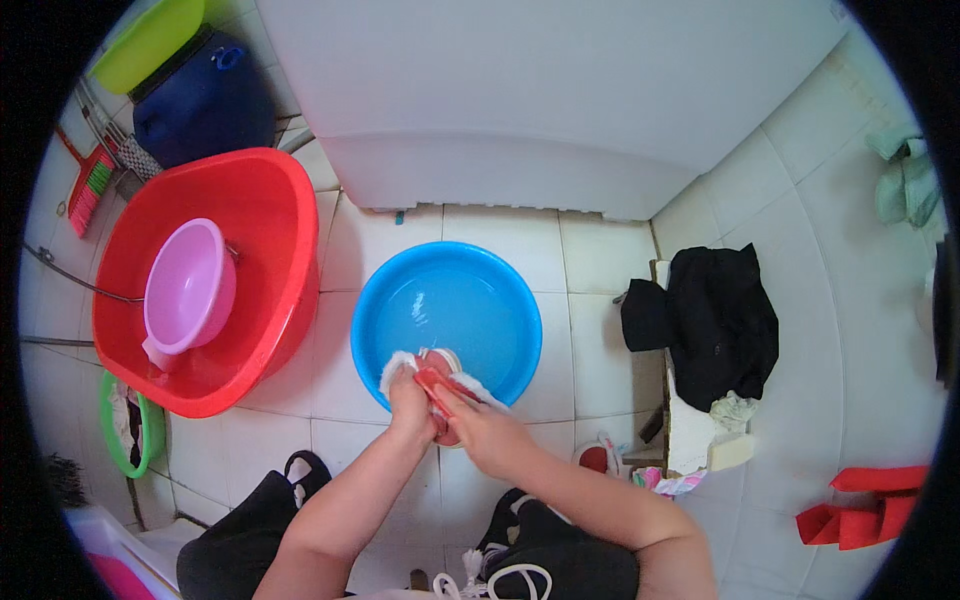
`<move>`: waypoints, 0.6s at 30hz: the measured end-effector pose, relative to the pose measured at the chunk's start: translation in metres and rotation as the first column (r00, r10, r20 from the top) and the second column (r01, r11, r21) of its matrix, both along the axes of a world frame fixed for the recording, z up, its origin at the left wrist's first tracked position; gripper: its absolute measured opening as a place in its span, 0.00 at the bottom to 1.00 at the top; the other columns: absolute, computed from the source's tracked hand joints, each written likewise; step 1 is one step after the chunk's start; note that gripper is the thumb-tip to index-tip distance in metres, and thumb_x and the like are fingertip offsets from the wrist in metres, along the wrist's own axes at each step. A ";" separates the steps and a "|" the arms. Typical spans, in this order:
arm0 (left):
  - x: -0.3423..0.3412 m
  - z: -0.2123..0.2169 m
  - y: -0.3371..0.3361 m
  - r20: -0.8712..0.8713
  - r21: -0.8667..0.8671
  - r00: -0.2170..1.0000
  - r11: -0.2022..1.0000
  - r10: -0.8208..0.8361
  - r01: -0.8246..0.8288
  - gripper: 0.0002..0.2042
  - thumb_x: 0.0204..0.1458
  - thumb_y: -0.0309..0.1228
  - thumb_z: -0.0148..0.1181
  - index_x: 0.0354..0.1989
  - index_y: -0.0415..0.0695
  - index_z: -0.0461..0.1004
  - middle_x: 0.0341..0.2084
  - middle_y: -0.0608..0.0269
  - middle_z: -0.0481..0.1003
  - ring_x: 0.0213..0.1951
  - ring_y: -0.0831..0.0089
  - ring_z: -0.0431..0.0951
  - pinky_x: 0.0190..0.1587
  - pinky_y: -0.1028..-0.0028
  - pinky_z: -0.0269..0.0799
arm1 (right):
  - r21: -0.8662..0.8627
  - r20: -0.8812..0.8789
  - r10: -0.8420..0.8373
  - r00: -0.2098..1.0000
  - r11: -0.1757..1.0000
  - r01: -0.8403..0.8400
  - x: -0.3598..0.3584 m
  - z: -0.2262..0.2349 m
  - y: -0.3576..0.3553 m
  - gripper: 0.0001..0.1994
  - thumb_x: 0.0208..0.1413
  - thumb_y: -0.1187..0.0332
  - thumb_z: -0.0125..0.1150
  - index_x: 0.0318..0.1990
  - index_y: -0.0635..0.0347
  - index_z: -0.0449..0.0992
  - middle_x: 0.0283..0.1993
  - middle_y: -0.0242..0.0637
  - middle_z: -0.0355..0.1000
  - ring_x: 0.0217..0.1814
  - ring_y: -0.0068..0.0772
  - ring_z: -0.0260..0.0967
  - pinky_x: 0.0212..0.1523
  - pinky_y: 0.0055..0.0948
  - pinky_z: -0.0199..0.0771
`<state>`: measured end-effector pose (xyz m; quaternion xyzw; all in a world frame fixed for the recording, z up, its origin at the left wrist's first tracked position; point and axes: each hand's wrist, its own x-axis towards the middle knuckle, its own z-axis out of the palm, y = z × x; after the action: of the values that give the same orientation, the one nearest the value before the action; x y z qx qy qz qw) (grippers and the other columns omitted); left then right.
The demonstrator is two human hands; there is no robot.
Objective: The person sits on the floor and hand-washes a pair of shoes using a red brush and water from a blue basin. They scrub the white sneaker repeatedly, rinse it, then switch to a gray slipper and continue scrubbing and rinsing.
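Observation:
My left hand (408,402) is closed around a red-and-white shoe (447,358), held tilted over the near rim of a round blue basin (368,278). Water stands in the basin. Fluffy white material, lining or foam, shows beside my left fingers; I cannot tell which. My right hand (487,432) grips a red scrub brush (428,378) and presses it against the shoe. The brush's bristles and much of the shoe are hidden by my hands. A similar red-and-white shoe (594,459) is on the floor to the right.
A large red tub (285,215) with a pink dipper (185,285) in it stands left, a green basin (152,440) nearer. Black cloth (720,320) and a soap bar (731,452) lie on a low stand at right. A white appliance (540,100) fills the far side.

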<state>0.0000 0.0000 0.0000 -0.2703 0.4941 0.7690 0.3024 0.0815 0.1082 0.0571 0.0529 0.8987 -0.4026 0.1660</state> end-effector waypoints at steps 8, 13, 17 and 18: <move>-0.010 0.032 0.000 0.015 -0.081 0.999 0.996 0.043 -0.041 0.27 0.66 0.54 0.38 0.50 0.41 0.69 0.46 0.55 0.73 0.46 0.66 0.74 0.49 0.63 0.71 | 0.101 -0.053 -0.116 0.992 0.988 0.121 -0.002 0.026 -0.008 0.27 0.67 0.60 0.41 0.73 0.40 0.49 0.34 0.63 0.74 0.35 0.65 0.73 0.39 0.55 0.73; 0.012 0.030 0.016 -0.092 0.016 0.995 0.999 0.040 -0.039 0.28 0.66 0.56 0.38 0.52 0.41 0.68 0.43 0.55 0.74 0.43 0.66 0.75 0.47 0.62 0.72 | 0.046 0.077 -0.197 0.977 0.980 0.194 -0.020 0.029 0.012 0.27 0.67 0.61 0.43 0.73 0.40 0.50 0.36 0.66 0.73 0.39 0.67 0.73 0.42 0.57 0.72; -0.018 0.038 0.002 0.025 0.132 0.996 0.987 0.089 -0.091 0.27 0.67 0.54 0.37 0.54 0.41 0.66 0.47 0.55 0.73 0.46 0.63 0.76 0.48 0.62 0.73 | 0.017 -0.063 -0.136 0.989 0.990 0.137 -0.001 0.031 -0.006 0.27 0.67 0.63 0.43 0.72 0.40 0.51 0.39 0.60 0.75 0.40 0.63 0.74 0.42 0.56 0.72; -0.012 0.041 0.006 0.003 0.205 0.997 0.976 0.081 -0.080 0.27 0.66 0.54 0.37 0.55 0.41 0.65 0.47 0.55 0.74 0.46 0.63 0.76 0.47 0.61 0.74 | 0.037 -0.018 -0.176 0.984 0.984 0.177 -0.009 0.028 0.004 0.26 0.67 0.62 0.43 0.73 0.41 0.51 0.40 0.60 0.75 0.41 0.62 0.74 0.43 0.55 0.72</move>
<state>-0.0121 0.0057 0.0409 -0.2554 0.4017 0.8281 0.2961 0.0730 0.1121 0.0853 0.1325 0.8991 -0.3989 0.1222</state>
